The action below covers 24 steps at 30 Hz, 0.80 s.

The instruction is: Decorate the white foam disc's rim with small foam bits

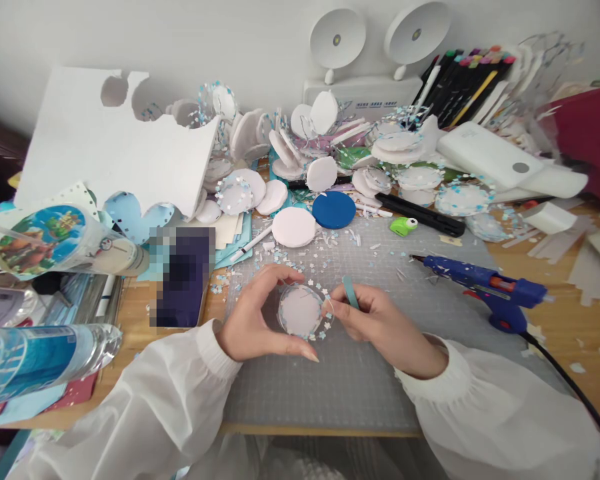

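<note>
A round white disc (pixel 301 311) with small blue and white flower pieces around its edge lies over the grey cutting mat (pixel 330 393). My left hand (pixel 263 320) curves around its left side, thumb and fingers spread apart. On the right, my right hand (pixel 373 320) pinches a thin wire strand with flower pieces (pixel 329 310) at the disc's edge. A teal strip (pixel 351 292) also sticks up between the fingers of that hand. Loose flower bits (pixel 220 288) are scattered on the mat above my left hand.
A blue glue gun (pixel 485 283) lies at right, its cord running down. Left are a phone (pixel 185 277), a lidded cup (pixel 45 240) and a bottle (pixel 35 360). Behind stand foam discs (pixel 294 227), a blue disc (pixel 334 209), a green punch (pixel 403 227) and a black cutter (pixel 423 215).
</note>
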Each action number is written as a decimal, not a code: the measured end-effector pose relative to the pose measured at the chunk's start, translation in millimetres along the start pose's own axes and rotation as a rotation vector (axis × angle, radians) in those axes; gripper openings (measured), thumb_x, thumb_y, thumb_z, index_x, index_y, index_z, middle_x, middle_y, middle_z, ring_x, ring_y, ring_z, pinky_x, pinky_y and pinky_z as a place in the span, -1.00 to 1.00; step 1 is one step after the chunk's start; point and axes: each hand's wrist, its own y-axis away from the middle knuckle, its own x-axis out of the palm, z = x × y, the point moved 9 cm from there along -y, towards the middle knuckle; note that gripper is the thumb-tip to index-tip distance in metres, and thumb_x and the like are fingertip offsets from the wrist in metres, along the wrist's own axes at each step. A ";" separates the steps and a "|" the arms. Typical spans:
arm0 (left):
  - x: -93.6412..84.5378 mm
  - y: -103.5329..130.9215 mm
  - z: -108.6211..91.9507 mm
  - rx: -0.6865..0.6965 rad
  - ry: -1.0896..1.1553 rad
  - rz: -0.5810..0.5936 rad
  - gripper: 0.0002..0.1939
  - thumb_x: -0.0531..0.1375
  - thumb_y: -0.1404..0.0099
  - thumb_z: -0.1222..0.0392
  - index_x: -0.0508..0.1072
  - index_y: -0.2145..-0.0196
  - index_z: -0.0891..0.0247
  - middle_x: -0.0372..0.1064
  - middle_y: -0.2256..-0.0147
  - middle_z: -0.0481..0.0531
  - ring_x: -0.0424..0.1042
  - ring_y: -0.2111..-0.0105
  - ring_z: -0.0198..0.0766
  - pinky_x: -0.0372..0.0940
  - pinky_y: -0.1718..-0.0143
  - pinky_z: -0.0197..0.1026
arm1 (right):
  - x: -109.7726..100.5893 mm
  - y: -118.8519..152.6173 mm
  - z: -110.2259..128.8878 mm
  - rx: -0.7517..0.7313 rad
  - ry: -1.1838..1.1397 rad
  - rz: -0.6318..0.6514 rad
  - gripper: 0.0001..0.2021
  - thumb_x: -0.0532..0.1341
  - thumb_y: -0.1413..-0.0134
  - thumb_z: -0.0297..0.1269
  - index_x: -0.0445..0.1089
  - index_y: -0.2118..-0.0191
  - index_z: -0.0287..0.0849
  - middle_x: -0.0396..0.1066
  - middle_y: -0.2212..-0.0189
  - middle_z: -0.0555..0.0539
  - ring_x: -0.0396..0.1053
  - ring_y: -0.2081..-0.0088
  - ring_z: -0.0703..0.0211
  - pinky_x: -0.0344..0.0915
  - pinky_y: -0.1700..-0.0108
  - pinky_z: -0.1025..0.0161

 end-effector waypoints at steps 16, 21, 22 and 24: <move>17.1 6.9 -16.7 0.188 -0.312 0.013 -0.12 0.40 0.28 -0.28 0.22 0.09 0.23 0.32 0.17 0.11 0.34 0.17 -0.06 0.26 0.17 -0.06 | 6.8 36.2 63.7 -0.798 0.798 -0.304 -0.82 0.26 -0.05 -0.45 0.38 0.19 -0.17 0.40 0.36 -0.06 0.38 0.36 0.29 0.31 0.34 0.35; 18.6 7.3 -19.9 0.205 -0.335 0.013 -0.14 0.39 0.25 -0.28 0.22 0.09 0.23 0.33 0.18 0.11 0.35 0.17 -0.07 0.26 0.16 -0.06 | 4.2 40.8 60.6 -0.863 0.825 -0.389 -0.87 0.29 -0.02 -0.48 0.38 0.29 -0.16 0.40 0.46 -0.01 0.37 0.45 0.33 0.27 0.42 0.36; 18.4 7.4 -20.4 0.205 -0.333 0.010 -0.14 0.39 0.25 -0.28 0.22 0.10 0.23 0.34 0.18 0.11 0.35 0.18 -0.07 0.26 0.17 -0.06 | 3.1 41.9 61.4 -0.872 0.818 -0.415 -0.88 0.29 -0.01 -0.48 0.37 0.32 -0.17 0.39 0.49 0.00 0.35 0.48 0.34 0.25 0.45 0.37; 18.3 7.7 -21.2 0.206 -0.330 0.004 -0.15 0.39 0.25 -0.28 0.23 0.11 0.23 0.34 0.19 0.11 0.36 0.19 -0.07 0.26 0.17 -0.07 | 2.0 42.9 63.4 -0.877 0.807 -0.452 -0.88 0.29 -0.01 -0.49 0.34 0.39 -0.17 0.35 0.54 0.02 0.31 0.52 0.35 0.21 0.48 0.37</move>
